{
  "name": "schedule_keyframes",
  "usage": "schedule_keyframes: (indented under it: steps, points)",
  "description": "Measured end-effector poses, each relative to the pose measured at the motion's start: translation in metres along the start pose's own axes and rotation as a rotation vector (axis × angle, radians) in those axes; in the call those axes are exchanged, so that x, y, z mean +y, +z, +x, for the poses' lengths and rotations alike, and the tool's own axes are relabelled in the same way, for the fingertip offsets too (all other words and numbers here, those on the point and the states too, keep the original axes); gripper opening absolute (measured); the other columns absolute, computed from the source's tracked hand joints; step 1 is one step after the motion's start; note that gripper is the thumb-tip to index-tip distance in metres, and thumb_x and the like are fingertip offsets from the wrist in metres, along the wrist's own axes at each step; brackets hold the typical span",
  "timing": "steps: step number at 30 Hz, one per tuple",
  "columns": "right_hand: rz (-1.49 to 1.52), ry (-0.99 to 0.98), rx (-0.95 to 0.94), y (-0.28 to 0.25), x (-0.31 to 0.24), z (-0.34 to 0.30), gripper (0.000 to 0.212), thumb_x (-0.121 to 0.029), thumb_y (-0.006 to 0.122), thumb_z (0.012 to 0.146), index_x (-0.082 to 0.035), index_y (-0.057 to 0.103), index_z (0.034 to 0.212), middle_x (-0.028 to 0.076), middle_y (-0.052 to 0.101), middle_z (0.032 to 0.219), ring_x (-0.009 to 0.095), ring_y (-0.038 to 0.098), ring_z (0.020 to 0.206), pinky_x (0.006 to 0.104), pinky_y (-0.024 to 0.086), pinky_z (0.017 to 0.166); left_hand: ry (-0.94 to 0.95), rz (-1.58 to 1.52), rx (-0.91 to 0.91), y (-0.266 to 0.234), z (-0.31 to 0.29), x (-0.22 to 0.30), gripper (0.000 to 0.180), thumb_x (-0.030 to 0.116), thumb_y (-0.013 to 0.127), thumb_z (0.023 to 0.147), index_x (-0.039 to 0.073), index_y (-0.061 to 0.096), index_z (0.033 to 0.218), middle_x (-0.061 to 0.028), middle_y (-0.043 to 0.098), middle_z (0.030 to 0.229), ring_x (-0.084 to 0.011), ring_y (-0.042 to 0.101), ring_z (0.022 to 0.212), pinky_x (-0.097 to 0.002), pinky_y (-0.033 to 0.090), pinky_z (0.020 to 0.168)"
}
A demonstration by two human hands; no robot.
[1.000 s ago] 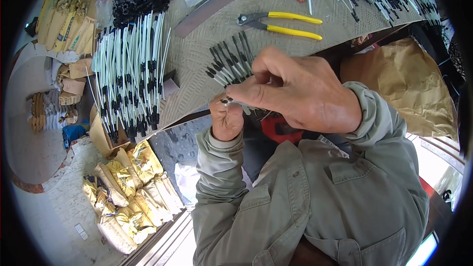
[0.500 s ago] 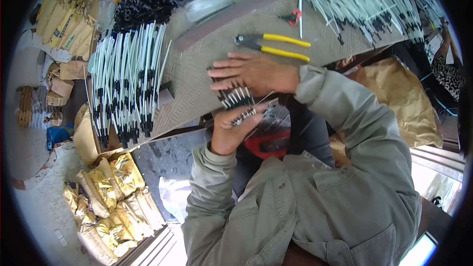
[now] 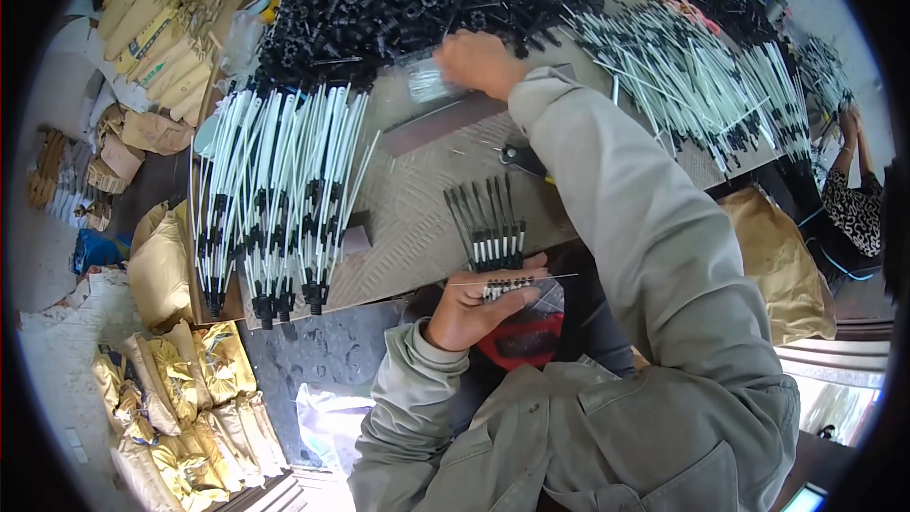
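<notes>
My left hand point(image 3: 471, 305) stays at the near table edge, closed on a thin wire threaded with small black beads point(image 3: 507, 283) and a bit of clear plastic. Just beyond it lies a short row of black-tipped sticks point(image 3: 488, 223). My right hand point(image 3: 479, 63) is stretched far across the table to the edge of a big heap of small black parts point(image 3: 408, 0), its fingers curled on a small clear plastic bag point(image 3: 428, 82).
A wide row of white rods with black ends point(image 3: 270, 194) lies at the left of the table point(image 3: 408, 199). More white rods point(image 3: 692, 76) fan out at the right. Pliers point(image 3: 523, 159) peek from under my sleeve. Yellow sacks point(image 3: 180, 389) sit on the floor. Another person point(image 3: 853, 199) is at far right.
My right hand left the left hand, crossed the table and reached the black heap. The left hand stayed near the edge with the beaded wire. The view tilted up the table.
</notes>
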State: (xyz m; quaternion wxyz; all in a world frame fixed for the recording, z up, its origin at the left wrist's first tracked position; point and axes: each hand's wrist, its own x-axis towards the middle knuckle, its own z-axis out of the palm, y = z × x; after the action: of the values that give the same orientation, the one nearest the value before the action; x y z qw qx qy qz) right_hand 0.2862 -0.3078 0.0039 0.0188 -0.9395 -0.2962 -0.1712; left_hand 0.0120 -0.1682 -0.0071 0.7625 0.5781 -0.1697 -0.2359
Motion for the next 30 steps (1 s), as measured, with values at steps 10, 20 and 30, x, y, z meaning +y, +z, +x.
schedule_keyframes:
  steps: [10,20,30]
  points:
    - [0.213,0.033,0.318,-0.017,0.002,-0.019,0.007,-0.011,0.05,0.081,-0.009,0.055,0.077,0.006,0.055,0.081,0.024,0.056,0.08,0.0356,0.046,0.068,-0.017,-0.019,0.081,0.001,0.003,0.003,0.024,-0.003,0.06,0.08,-0.005,0.061,0.104,-0.0151,0.061,0.107,-0.0204,0.058,0.101,-0.0315,0.044,0.089]
    - [0.721,-0.073,0.359,-0.133,-0.068,-0.196,0.015,-0.001,0.058,0.081,-0.008,0.059,0.094,0.005,0.055,0.083,0.018,0.056,0.059,0.0267,0.043,0.053,0.091,0.057,0.101,-0.001,0.005,-0.003,0.023,-0.005,0.058,0.081,-0.005,0.061,0.103,-0.0126,0.062,0.105,-0.0172,0.058,0.098,-0.0291,0.043,0.089]
    - [0.681,0.026,0.423,-0.124,-0.073,-0.21,0.034,0.007,0.058,0.068,-0.012,0.063,0.096,0.008,0.053,0.083,0.024,0.057,0.066,0.0307,0.044,0.053,0.048,0.088,0.177,0.009,0.006,0.001,0.022,-0.007,0.058,0.079,-0.006,0.062,0.101,-0.0138,0.063,0.102,-0.0184,0.059,0.096,-0.0298,0.044,0.088]
